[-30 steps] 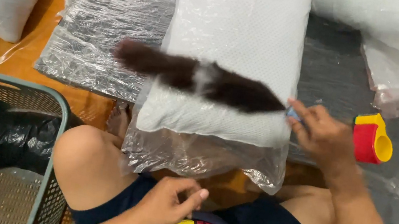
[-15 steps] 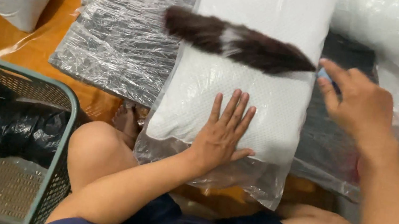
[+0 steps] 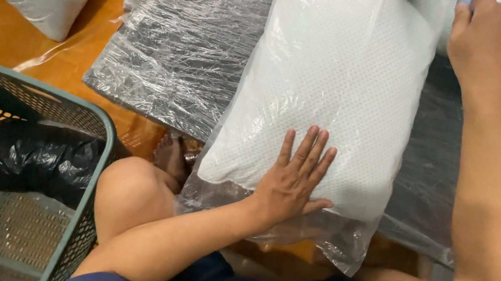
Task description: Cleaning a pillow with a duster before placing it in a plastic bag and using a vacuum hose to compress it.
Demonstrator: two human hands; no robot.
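While the white pillow point(image 3: 332, 100) in its clear plastic bag lies on the floor before the knees, it is now pinned by the left hand point(image 3: 293, 180), fingers spread flat. The right hand point(image 3: 498, 39), closed around a handle, has been raised to the far end; the brush is carried almost out of view.

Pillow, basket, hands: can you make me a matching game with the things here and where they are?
Things:
1. left hand
2. right hand
3. green basket
4. black bag

Places:
a. inside the basket
b. flat on the white pillow in clear plastic
c. at the top edge, closed around something mostly out of view
d. on the floor beside the person's knee

Pairs: 1-b, 2-c, 3-d, 4-a
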